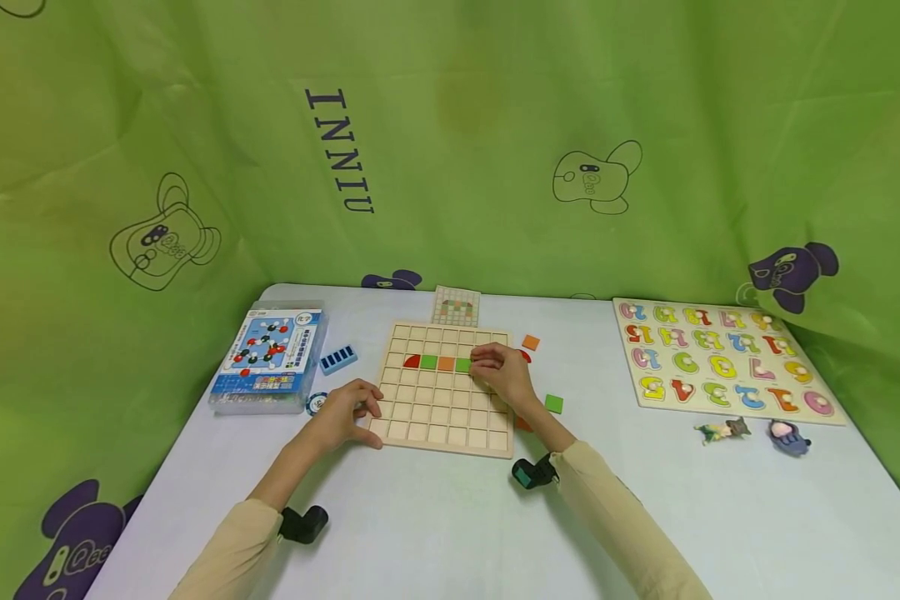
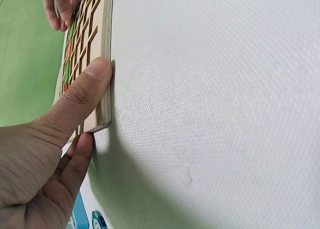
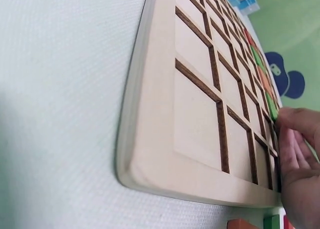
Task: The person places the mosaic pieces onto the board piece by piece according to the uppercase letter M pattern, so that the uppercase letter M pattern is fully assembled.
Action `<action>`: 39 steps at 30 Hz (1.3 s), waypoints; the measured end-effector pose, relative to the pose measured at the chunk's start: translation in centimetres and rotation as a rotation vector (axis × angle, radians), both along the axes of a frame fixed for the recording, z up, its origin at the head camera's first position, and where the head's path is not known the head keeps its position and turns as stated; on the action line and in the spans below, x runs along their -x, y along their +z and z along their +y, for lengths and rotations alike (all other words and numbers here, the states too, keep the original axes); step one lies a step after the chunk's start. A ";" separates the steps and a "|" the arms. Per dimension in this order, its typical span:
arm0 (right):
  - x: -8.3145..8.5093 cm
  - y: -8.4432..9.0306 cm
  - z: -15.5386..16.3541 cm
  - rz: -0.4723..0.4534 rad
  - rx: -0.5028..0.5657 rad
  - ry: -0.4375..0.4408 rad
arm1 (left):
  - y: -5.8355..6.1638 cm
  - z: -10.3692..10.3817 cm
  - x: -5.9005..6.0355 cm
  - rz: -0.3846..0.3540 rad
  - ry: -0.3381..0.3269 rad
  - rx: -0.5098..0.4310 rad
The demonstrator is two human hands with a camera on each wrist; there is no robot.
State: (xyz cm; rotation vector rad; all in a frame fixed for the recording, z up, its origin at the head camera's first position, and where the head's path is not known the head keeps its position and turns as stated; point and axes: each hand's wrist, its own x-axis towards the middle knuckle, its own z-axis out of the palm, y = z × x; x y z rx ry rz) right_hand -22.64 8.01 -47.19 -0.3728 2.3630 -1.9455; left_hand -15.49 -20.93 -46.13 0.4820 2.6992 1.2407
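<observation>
One wooden grid board; four tiles in row; left hand fingers straight, thumb pressing board corner; right hand fingertips curled on green tile; three loose tiles beside.

Green cloth backdrop hanging behind and at both sides of table, showing soft folds. Cartoon outlines and purple cartoon figures printed on cloth. Letters "INNIU" running down cloth, turned sideways. White table with rounded far corners filling lower half of view; its surface looking woven in close views. Light falling evenly, giving only soft shadows.
</observation>
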 end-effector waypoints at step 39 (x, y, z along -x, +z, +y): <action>1.2 -1.7 8.5 0.083 -0.138 -0.129 | 0.2 -0.1 -0.3 0.004 0.001 -0.021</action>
